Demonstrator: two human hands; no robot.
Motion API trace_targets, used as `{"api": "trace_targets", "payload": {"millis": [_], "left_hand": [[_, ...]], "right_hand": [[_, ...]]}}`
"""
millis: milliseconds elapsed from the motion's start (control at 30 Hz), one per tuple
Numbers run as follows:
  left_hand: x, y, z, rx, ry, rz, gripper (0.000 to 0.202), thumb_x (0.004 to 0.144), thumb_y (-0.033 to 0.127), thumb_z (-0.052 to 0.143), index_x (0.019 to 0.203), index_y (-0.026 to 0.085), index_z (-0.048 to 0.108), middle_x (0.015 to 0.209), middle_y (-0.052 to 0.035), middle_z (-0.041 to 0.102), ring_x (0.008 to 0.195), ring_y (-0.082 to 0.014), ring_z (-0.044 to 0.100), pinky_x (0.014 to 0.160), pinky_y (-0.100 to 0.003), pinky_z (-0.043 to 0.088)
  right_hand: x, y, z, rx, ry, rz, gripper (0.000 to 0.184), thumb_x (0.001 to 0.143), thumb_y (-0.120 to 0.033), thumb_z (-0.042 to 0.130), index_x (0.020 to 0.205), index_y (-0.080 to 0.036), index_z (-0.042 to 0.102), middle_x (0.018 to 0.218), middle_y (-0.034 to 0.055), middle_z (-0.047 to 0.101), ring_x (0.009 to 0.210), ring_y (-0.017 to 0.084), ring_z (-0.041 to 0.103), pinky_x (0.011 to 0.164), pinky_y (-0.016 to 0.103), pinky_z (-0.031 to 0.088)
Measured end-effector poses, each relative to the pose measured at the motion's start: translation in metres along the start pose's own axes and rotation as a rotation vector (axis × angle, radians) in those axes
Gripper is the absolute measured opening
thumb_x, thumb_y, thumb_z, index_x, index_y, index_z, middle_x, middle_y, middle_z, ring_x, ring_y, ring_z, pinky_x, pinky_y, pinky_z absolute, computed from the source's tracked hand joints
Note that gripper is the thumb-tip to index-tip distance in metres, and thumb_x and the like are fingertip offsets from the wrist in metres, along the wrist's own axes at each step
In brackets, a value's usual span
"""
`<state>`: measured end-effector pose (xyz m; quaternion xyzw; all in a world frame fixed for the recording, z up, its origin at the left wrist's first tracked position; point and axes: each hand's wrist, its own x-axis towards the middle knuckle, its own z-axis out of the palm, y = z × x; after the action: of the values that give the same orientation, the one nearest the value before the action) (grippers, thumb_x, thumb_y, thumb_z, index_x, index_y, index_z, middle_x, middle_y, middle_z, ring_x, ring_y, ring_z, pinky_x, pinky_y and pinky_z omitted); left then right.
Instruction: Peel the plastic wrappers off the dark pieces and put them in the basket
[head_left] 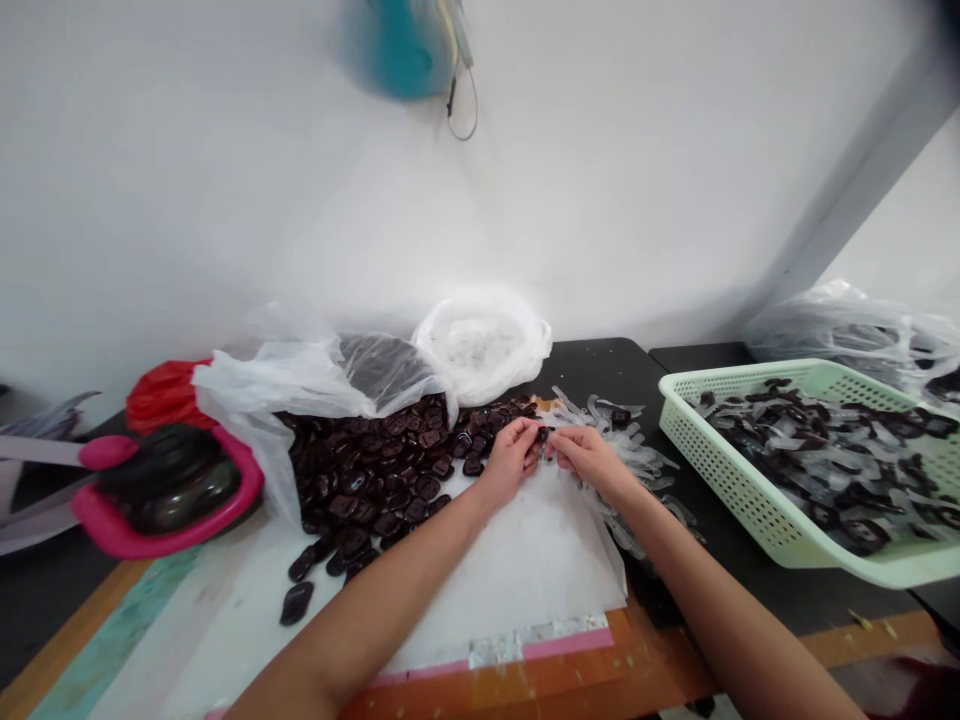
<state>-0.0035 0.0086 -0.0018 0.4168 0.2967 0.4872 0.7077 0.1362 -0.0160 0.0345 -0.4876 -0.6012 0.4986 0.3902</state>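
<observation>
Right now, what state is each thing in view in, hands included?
Left hand, fingers closed on a dark piece.
Right hand, pinching the same dark piece from the other side.
Dark pile, loose, spilling from the clear bag.
Clear bag, open, lying on its side.
White bag, open, rim rolled down.
Green basket, part filled with sleeved pieces.
Clear sleeves, heaped loose by the right hand.
</observation>
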Motion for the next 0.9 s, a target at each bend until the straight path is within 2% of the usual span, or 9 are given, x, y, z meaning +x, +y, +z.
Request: {"api": "trace_targets", "payload": {"millis": [300,400,533,633,733,900], "left_hand": [[-0.002,0.003,0.000,0.048,-0.046,0.008,0.031,0.074,0.042,0.065,0.087,0.016,0.055,0.052,0.0046,0.047,0.036,-0.0028,0.025,0.035,-0.016,0.015],[-0.002,0.003,0.002,0.075,0.024,0.044,0.029,0.075,0.041,0.065,0.090,0.018,0.054,0.053,0.0057,0.048,0.035,-0.0030,0.025,0.036,-0.016,0.016],[-0.003,0.004,0.003,0.150,0.193,0.132,0.022,0.071,0.033,0.070,0.081,0.019,0.056,0.056,0.0045,0.050,0.044,-0.0063,0.038,0.042,-0.017,0.025],[-0.003,0.006,0.002,0.281,0.218,0.228,0.014,0.072,0.029,0.068,0.073,0.017,0.063,0.068,-0.0020,0.057,0.062,-0.0126,0.050,0.050,-0.019,0.033],[-0.001,0.005,-0.001,0.442,0.225,0.396,0.010,0.073,0.026,0.067,0.070,0.016,0.068,0.084,-0.0070,0.060,0.078,-0.0170,0.053,0.059,-0.022,0.038],[-0.002,0.005,-0.003,0.644,0.238,0.517,0.009,0.076,0.021,0.064,0.078,0.018,0.072,0.094,-0.0066,0.057,0.057,-0.0087,0.043,0.057,-0.023,0.036]], "right_hand": [[0.000,0.007,-0.005,-0.011,-0.119,-0.012,0.031,0.083,-0.043,0.049,0.067,-0.017,0.055,0.050,-0.0041,0.038,0.042,0.007,0.025,0.041,0.022,0.016],[0.002,0.009,-0.005,0.027,-0.123,-0.002,0.033,0.082,-0.048,0.050,0.069,-0.018,0.055,0.051,-0.0043,0.037,0.043,0.007,0.025,0.041,0.022,0.015],[0.003,0.011,-0.004,0.024,-0.117,-0.018,0.034,0.084,-0.050,0.048,0.071,-0.019,0.053,0.051,-0.0048,0.036,0.043,0.008,0.025,0.040,0.022,0.016],[0.004,0.011,-0.004,-0.003,-0.088,-0.039,0.034,0.085,-0.049,0.047,0.070,-0.020,0.052,0.051,-0.0049,0.034,0.043,0.009,0.025,0.041,0.022,0.018],[0.005,0.013,-0.005,-0.087,-0.045,-0.110,0.032,0.086,-0.047,0.045,0.070,-0.020,0.051,0.053,-0.0037,0.037,0.046,0.010,0.031,0.044,0.023,0.022],[0.008,0.018,-0.008,-0.384,0.049,-0.268,0.029,0.089,-0.036,0.043,0.067,-0.020,0.050,0.058,-0.0013,0.044,0.054,0.014,0.039,0.051,0.025,0.026]]}}
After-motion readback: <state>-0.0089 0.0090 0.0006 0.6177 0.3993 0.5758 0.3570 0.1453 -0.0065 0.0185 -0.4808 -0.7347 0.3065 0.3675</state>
